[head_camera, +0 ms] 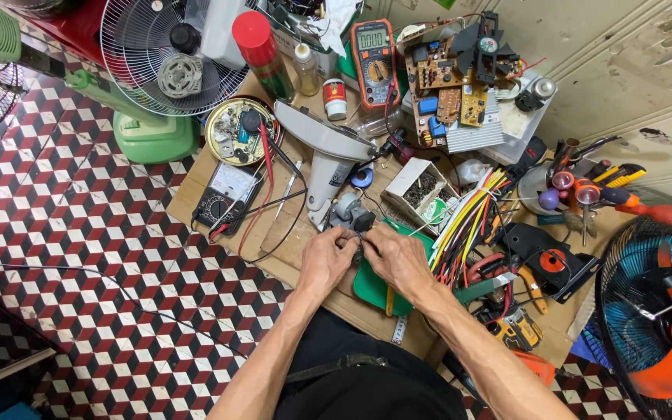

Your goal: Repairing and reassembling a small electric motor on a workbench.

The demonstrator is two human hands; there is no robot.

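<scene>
White box (pixel 418 189) of screws, round tin (pixel 236 131) of parts

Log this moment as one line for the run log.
left hand: pinching small part | right hand: pinching same part | near: fan motor, green tray | surface: workbench

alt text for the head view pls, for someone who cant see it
Seen from above, a person's left hand and right hand meet over a small fan motor on a cluttered wooden board. Around them lie an orange multimeter, circuit boards, bundled coloured wires and a green fan base.
</scene>
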